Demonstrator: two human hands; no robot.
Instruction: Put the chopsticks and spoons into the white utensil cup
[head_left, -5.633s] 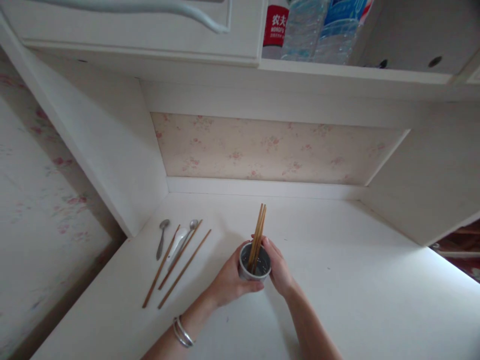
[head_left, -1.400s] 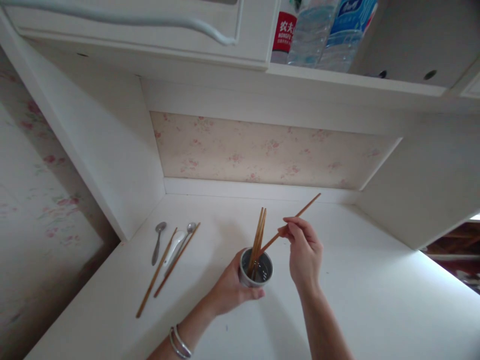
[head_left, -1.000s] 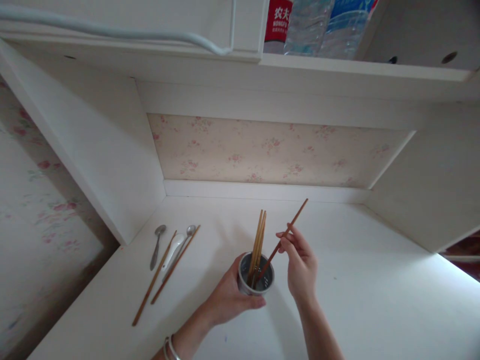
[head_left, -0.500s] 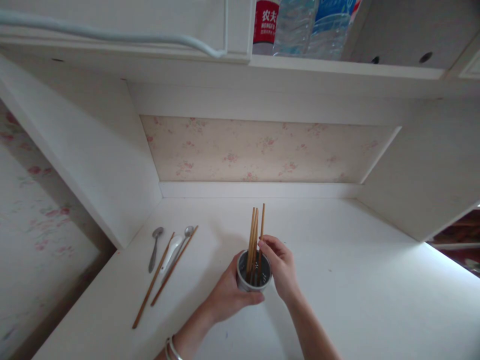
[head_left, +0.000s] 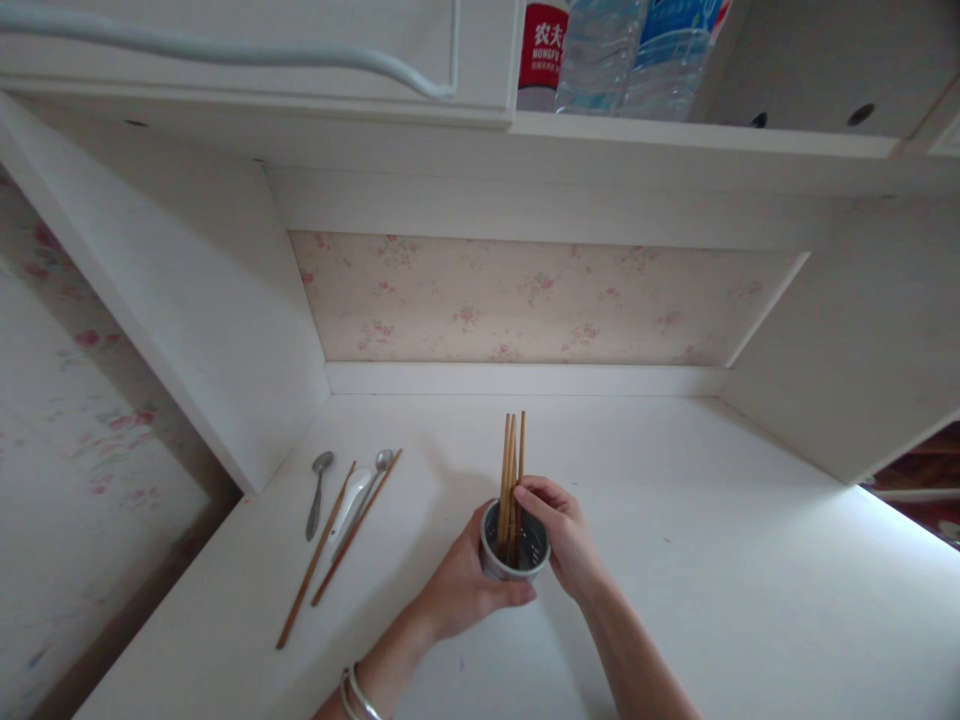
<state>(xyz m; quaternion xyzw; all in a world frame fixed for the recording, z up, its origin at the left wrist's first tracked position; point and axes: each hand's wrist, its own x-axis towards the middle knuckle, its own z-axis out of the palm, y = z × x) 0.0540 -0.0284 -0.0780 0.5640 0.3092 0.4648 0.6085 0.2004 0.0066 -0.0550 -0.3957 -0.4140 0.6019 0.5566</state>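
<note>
A round metal holder [head_left: 544,553] is gripped around its left and near sides by my left hand [head_left: 469,585]. Several wooden chopsticks [head_left: 506,470] stand upright inside it, leaning toward its left side. Over the right rim, my right hand [head_left: 559,525] pinches one chopstick [head_left: 523,445] between thumb and fingertips. The lower end of that chopstick is down in the holder. My other right fingers curl behind the thumb and are partly hidden.
On the white table [head_left: 750,560], to the left, lie a metal spoon [head_left: 315,497], a white spoon [head_left: 348,503], a long-handled metal spoon [head_left: 383,461] and two loose chopsticks [head_left: 316,555]. Bottles [head_left: 541,50] stand on the shelf above. A side panel [head_left: 832,340] bounds the right.
The chopstick pinched in my right hand has shifted slightly left, closer to the other chopsticks. My left hand keeps hold of the holder. The whole view has moved a little.
</note>
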